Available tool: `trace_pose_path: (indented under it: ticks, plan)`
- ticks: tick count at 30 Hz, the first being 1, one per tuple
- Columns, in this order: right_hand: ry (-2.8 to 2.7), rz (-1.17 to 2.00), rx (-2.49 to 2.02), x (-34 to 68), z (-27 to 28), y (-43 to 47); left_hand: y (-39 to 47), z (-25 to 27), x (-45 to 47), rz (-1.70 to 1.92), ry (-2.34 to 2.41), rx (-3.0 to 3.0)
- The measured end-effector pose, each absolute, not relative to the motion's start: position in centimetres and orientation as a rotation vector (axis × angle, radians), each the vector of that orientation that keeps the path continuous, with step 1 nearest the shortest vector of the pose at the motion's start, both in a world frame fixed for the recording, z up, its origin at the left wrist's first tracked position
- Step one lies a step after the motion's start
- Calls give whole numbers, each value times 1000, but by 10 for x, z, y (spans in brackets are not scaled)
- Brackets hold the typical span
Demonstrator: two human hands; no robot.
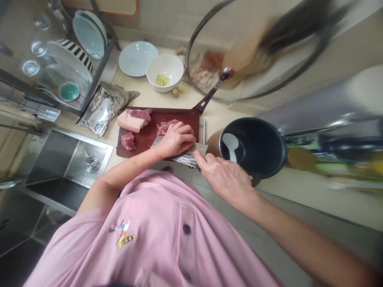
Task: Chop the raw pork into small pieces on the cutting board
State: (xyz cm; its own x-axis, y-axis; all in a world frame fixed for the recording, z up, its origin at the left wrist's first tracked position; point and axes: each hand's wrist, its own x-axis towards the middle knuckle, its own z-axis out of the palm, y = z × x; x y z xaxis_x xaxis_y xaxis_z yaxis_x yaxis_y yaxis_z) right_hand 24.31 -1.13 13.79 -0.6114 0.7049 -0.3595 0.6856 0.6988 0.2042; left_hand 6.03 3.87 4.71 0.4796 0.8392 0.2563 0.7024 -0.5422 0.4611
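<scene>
My right hand (pixel 226 177) is closed around the handle of a cleaver (pixel 202 148), with the thumb along the near end of its blade. The wide blade lies tilted at the board's front edge, partly covered by my left hand (pixel 177 139). That hand's fingers are bent and close together over the blade; its fingertips are hidden. Just beyond it is a heap of cut raw meat (pixel 163 126). On the left of the dark red cutting board (pixel 146 137) sit a large slab of pork (pixel 133 120) and a smaller meat chunk (pixel 128 141).
A dark pot (pixel 269 151) with a white spoon (pixel 231 143) stands right of the board. Behind are a white bowl (pixel 173 69) of chopped greens, a blue plate (pixel 137 57), a measuring spoon (pixel 214 89) and a glass lid (pixel 191 52). The sink (pixel 89 145) and dish rack (pixel 98 71) lie left.
</scene>
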Motion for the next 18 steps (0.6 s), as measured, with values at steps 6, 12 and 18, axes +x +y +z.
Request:
trace_pose_path:
  ticks: [6, 12, 18]
  plan:
    - [2467, 64, 1117, 252, 143, -12, 48, 41, 35, 524, 1455, 2436]
    - [2467, 31, 1239, 273, 146, -18, 54, 43, 14, 359, 1641, 2352]
    - [2508, -153, 1523, 301, 126, -25, 91, 76, -17, 817, 1679, 2023]
